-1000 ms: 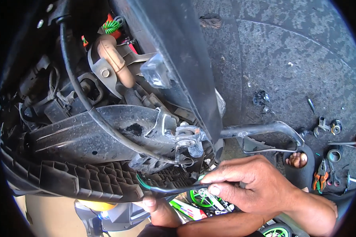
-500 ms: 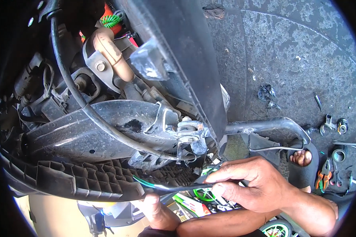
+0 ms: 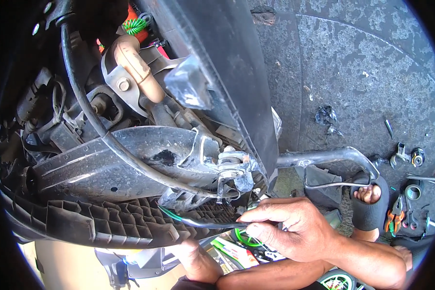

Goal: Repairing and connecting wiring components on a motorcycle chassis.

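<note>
My right hand (image 3: 290, 229) pinches a black cable (image 3: 208, 224) between thumb and fingers; its green wire end (image 3: 169, 212) points left, over a ribbed black plastic panel (image 3: 96, 222). My left hand (image 3: 191, 256) is at that panel's lower edge, its fingers mostly hidden there. Just above sit a bolted metal joint (image 3: 229, 166) and a long black cable (image 3: 130, 159) curving across a dirty metal plate (image 3: 82, 174) inside the vehicle.
A black board-like panel (image 3: 232, 92) rises beside a tan pipe (image 3: 135, 67). A tubular bar (image 3: 333, 157) extends right above bare toes (image 3: 365, 193). Pliers (image 3: 395, 217), scissors (image 3: 411, 212), a tape roll (image 3: 412, 192) and metal parts (image 3: 401, 154) lie on the dark ground (image 3: 362, 96).
My right hand has moved a little left with the cable, and the green wire end now sits slightly higher and further left. My left hand stays at the panel's edge.
</note>
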Available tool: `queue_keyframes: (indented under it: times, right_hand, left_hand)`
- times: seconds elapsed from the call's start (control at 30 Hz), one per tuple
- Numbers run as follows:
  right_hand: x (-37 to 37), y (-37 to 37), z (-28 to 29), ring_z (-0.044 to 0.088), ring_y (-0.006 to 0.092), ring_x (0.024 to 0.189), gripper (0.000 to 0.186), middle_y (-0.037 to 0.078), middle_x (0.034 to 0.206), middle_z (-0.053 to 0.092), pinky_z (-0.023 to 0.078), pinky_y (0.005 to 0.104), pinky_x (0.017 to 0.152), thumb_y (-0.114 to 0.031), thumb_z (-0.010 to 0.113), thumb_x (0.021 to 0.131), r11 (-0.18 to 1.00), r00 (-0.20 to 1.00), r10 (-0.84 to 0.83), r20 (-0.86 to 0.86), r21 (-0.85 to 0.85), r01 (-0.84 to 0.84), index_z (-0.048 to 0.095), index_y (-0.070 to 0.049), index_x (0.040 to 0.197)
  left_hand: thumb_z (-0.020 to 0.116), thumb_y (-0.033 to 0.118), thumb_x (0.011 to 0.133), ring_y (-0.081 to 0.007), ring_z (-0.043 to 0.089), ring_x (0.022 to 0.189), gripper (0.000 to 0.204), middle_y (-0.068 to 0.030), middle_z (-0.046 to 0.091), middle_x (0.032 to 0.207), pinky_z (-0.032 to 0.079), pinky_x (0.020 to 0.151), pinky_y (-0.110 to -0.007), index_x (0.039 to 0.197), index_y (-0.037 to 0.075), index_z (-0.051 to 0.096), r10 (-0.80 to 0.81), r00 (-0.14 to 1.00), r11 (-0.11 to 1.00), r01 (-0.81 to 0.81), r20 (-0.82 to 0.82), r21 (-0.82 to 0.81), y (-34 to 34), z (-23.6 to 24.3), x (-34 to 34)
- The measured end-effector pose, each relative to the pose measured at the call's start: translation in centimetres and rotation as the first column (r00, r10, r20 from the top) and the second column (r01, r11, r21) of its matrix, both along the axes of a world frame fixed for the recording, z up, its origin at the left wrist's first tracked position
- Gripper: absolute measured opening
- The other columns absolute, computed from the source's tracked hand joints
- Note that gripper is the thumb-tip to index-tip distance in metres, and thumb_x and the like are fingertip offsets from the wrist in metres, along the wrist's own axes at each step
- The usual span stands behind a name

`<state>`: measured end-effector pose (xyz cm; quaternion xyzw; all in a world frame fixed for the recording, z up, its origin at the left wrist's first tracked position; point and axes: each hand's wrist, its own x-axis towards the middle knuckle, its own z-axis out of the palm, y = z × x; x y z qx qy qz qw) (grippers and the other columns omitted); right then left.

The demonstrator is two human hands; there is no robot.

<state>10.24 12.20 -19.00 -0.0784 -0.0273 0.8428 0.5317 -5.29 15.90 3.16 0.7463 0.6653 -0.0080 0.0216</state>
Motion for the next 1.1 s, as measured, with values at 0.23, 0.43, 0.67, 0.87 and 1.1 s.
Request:
queue_keyframes:
  times: [0.23, 0.43, 0.67, 0.87, 1.1]
  right_hand:
    - [0.0, 0.6, -0.1, 0.066, 0.0201, 0.074, 0.017, 0.012, 0.084, 0.067, 0.050, 0.0311, 0.063, -0.008, 0.063, 0.091, 0.999, 0.999, 0.017, 0.033, 0.046, -0.018, 0.067, 0.001, 0.105]
    - [-0.7, 0.8, 0.5, 0.068, 0.0218, 0.077, 0.019, 0.015, 0.088, 0.069, 0.051, 0.0319, 0.065, -0.010, 0.062, 0.092, 0.999, 0.999, 0.033, 0.008, 0.013, -0.033, 0.067, 0.002, 0.106]
    - [-0.5, 1.4, 1.1, 0.068, 0.0219, 0.077, 0.021, 0.015, 0.090, 0.070, 0.052, 0.0320, 0.065, -0.012, 0.062, 0.092, 0.996, 0.996, 0.088, -0.015, 0.003, -0.088, 0.067, 0.002, 0.108]
    - [-0.9, 0.6, 0.8, 0.066, 0.0197, 0.076, 0.020, 0.014, 0.088, 0.069, 0.051, 0.0310, 0.065, -0.009, 0.062, 0.092, 0.999, 0.998, 0.040, -0.041, 0.006, -0.040, 0.067, 0.003, 0.108]
    - [-1.1, 0.6, 0.9, 0.066, 0.0195, 0.074, 0.019, 0.012, 0.085, 0.068, 0.051, 0.0308, 0.063, -0.009, 0.062, 0.092, 1.000, 1.000, -0.008, -0.019, 0.000, 0.008, 0.067, 0.002, 0.106]
  left_hand:
    - [0.064, 0.028, 0.089, -0.0126, 0.052, 0.056, 0.019, 0.0038, 0.051, 0.071, 0.047, 0.047, -0.029, 0.093, 0.012, 0.054, 0.307, 0.844, 0.932, -0.361, 0.441, 0.042, -1.3, 0.6, -1.3]
    - [0.065, 0.025, 0.086, -0.0125, 0.051, 0.056, 0.019, 0.0035, 0.050, 0.070, 0.047, 0.047, -0.028, 0.092, 0.011, 0.054, 0.321, 0.831, 0.926, -0.376, 0.454, 0.035, -1.2, -0.5, -1.4]
    - [0.066, 0.021, 0.083, -0.0124, 0.050, 0.055, 0.019, 0.0031, 0.049, 0.068, 0.047, 0.047, -0.028, 0.091, 0.010, 0.053, 0.334, 0.821, 0.922, -0.388, 0.463, 0.023, -1.0, -1.9, -1.1]
    - [0.067, 0.018, 0.080, -0.0123, 0.050, 0.054, 0.020, 0.0028, 0.048, 0.067, 0.046, 0.047, -0.028, 0.090, 0.009, 0.052, 0.346, 0.812, 0.917, -0.399, 0.470, 0.015, 2.0, -1.4, -1.8]
    - [0.068, 0.015, 0.077, -0.0122, 0.049, 0.054, 0.022, 0.0024, 0.047, 0.066, 0.046, 0.048, -0.028, 0.089, 0.008, 0.051, 0.360, 0.799, 0.911, -0.412, 0.482, 0.002, -7.5, 0.8, -1.0]
